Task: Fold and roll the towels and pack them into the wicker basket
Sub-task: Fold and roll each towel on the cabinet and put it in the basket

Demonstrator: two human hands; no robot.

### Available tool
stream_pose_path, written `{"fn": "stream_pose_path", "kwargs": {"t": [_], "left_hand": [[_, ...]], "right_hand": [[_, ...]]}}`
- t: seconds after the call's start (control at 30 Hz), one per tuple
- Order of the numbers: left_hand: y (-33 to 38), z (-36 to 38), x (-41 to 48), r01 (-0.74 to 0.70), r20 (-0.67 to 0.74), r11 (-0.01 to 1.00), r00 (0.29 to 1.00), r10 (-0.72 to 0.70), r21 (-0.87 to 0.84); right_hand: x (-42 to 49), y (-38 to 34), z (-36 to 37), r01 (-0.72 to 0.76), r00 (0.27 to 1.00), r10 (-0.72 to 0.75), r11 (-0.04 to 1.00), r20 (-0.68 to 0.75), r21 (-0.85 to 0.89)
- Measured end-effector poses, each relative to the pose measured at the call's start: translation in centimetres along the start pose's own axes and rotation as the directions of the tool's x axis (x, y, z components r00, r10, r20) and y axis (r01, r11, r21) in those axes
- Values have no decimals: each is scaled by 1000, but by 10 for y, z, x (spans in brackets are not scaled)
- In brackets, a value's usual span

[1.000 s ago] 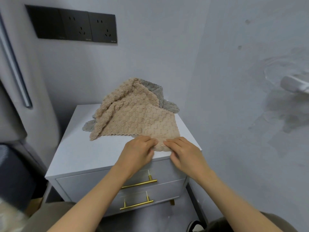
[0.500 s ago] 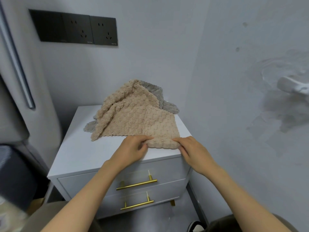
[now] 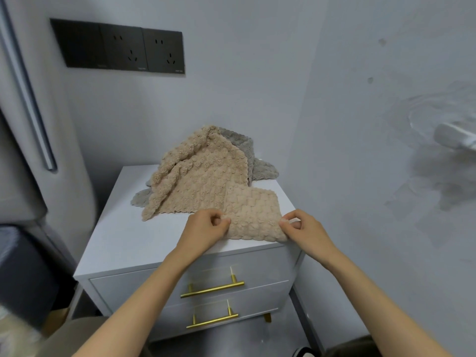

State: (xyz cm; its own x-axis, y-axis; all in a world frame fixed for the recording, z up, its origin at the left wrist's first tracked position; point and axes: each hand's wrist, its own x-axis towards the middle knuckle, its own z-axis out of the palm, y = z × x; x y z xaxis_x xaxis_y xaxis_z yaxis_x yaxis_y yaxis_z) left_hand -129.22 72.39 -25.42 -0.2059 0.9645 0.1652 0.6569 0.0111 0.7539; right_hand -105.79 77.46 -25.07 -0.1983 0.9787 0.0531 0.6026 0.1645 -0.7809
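Head view: our left hand (image 3: 206, 229) and right hand (image 3: 306, 228) pinch the beige towel (image 3: 201, 181) by its near fold, lying crosswise between them.

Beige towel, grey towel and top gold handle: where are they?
beige towel (image 3: 206, 186), head view, bumpy middle.
grey towel (image 3: 262, 168), head view, right corner.
top gold handle (image 3: 212, 289), head view, middle of bar.

A white two-drawer cabinet (image 3: 123, 228) with brass handles (image 3: 212, 289) stands in a corner of pale grey walls (image 3: 257, 86). A black socket panel (image 3: 118, 47) is mounted above it, over a grey floor (image 3: 231, 341).
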Motion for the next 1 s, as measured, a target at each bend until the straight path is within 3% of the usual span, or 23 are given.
{"fn": "stream_pose_path", "kwargs": {"t": [0.17,0.3,0.37,0.47,0.57,0.63,0.8,1.0], "left_hand": [[5,7,2,28,-81,997,997,-22,74],[1,8,6,-32,-96,985,994,49,170],[0,12,5,-176,-144,963,968,207,205],[3,21,0,-383,-142,876,888,437,294],[6,25,-5,-450,-115,839,857,502,305],[6,25,-6,-474,-94,823,847,523,314],[2,20,-9,-446,-16,820,875,483,360],[-9,9,-6,-389,82,869,920,383,306]], "right_hand": [[3,-6,11,-19,989,-2,990,-149,-141],[3,-7,14,39,970,-109,952,-216,-304],[2,-8,18,162,917,-299,884,-265,-439],[1,-7,30,367,787,-574,732,-228,-574],[-2,-6,39,504,694,-708,606,-129,-615],[-3,-1,41,552,669,-741,546,-56,-630],[-9,7,34,585,726,-685,566,63,-581],[-11,9,18,556,787,-610,636,93,-535]]}}
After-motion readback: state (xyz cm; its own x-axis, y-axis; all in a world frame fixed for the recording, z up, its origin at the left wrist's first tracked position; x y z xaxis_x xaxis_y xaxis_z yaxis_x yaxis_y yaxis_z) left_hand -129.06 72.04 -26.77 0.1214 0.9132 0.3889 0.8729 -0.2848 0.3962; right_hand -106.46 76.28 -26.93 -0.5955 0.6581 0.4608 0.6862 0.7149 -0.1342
